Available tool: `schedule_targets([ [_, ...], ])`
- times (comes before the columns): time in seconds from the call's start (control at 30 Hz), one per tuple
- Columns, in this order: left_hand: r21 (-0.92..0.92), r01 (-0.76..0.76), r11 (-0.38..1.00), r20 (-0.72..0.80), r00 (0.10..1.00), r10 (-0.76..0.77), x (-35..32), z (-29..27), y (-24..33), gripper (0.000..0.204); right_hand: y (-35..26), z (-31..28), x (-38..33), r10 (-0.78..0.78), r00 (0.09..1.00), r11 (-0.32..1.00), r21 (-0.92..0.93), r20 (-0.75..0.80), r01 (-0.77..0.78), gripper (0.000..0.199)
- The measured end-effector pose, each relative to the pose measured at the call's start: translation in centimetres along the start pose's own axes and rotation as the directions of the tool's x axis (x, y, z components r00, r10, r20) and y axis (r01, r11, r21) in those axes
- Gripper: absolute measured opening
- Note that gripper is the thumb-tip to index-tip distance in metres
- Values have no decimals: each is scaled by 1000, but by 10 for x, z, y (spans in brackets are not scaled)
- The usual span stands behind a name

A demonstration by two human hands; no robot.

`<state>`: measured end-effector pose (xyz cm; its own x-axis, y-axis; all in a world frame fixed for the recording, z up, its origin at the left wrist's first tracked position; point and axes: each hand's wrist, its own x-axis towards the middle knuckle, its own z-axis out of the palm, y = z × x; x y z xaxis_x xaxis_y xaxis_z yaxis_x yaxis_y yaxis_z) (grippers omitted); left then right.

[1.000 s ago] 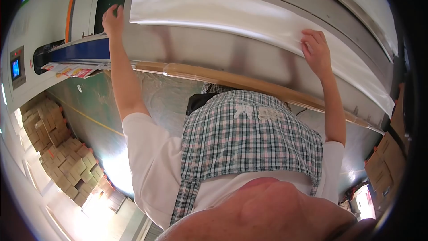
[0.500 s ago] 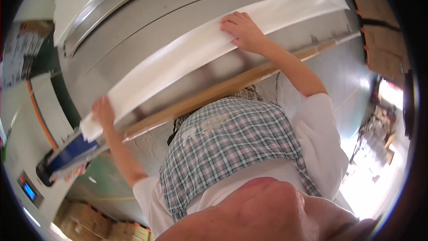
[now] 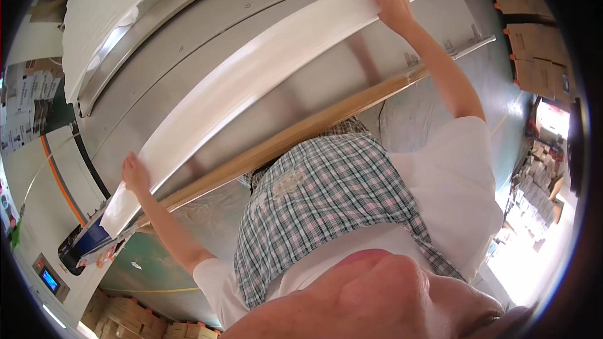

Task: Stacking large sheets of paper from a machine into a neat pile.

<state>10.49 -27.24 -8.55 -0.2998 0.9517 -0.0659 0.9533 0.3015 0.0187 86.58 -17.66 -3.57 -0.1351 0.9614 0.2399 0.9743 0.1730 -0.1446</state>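
A long white strip (image 3: 251, 81) is lying lengthwise along the grey metal table (image 3: 282, 110), its smooth, softly shiny surface bowing in the fisheye view. The left hand (image 3: 135, 172) is resting near the strip's left end, its fingers lying close together over the material; whether it is pinching the strip cannot be told. The right hand (image 3: 391, 7) is reaching across near the far right end, its fingers bending over the strip; its grip cannot be made out either. Beyond it, the strip's tip is creasing and catching the light.

The strip's left end is overlapping a blue panel (image 3: 95, 236). Brown cardboard (image 3: 301, 130) is running along the table's near edge as a long, narrow band, and the plaid cloth apron (image 3: 326, 207) is hanging just beside it. Thin seams and small round screws are marking the dull metal behind the strip. A broad white sheet (image 3: 119, 12) is spreading at the upper left, and square-edged cartons (image 3: 540, 56) are standing at the right.
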Motion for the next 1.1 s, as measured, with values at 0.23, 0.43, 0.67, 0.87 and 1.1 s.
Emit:
schedule_targets([
  [0.23,80,287,954,50,955,-292,-27,-23,77,64,41,-21,-1,170,967,936,-337,190,-99,26],
  [0.43,94,352,931,71,931,-359,-27,-18,79,63,117,-26,19,373,927,834,-449,31,-321,20],
  [0.67,100,328,940,5,944,-330,-25,-17,81,57,249,18,15,657,648,624,-204,-385,-754,25],
  [0.87,32,246,969,14,969,-247,-25,-13,91,56,284,-14,19,684,647,699,50,-338,-713,31],
  [1.1,60,266,962,76,960,-270,-38,-10,134,57,237,13,47,412,883,900,48,225,-433,43],
])
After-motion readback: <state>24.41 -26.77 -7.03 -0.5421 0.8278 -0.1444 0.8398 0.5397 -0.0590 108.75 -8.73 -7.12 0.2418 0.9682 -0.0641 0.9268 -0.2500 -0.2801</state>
